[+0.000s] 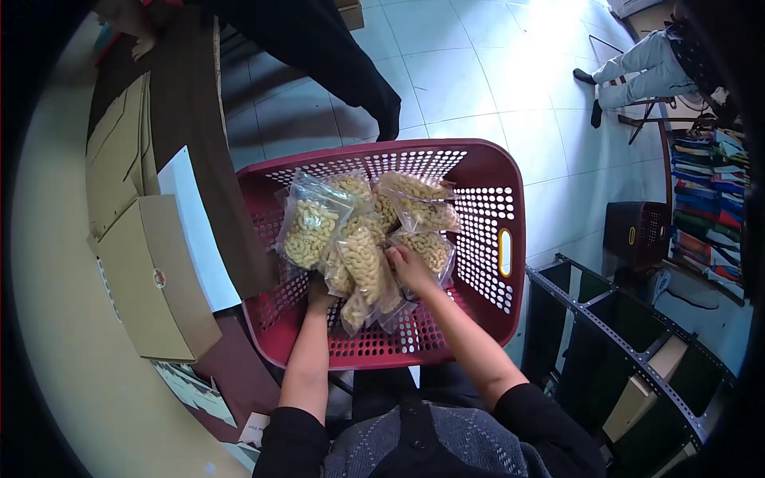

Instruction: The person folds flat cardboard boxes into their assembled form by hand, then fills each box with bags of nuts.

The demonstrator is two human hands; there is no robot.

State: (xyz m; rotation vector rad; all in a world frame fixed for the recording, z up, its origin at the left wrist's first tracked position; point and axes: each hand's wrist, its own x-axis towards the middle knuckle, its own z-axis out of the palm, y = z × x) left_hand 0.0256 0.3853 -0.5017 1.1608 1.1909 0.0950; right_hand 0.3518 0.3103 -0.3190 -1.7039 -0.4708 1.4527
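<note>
A dark red plastic laundry basket (514, 231) with perforated sides stands before me. Inside it lie several clear plastic bags filled with pale, curved pieces that look like cashew nuts. My right hand (412, 271) is closed at the edge of the middle cashew bag (362, 259), fingers bent against the plastic. Another bag (430, 251) lies just beyond that hand. My left hand (319, 291) reaches in at the lower left, its fingers hidden beneath the pile. Above it is a large bag (309, 231) with a flat empty top.
Left of the basket, a brown-covered table (179, 111) bears cardboard boxes (151, 271) and a white sheet (195, 231). A dark metal shelf frame (629, 342) stands at right. One person's dark-clothed leg (343, 64) is beyond the basket; another person (653, 72) sits at far right.
</note>
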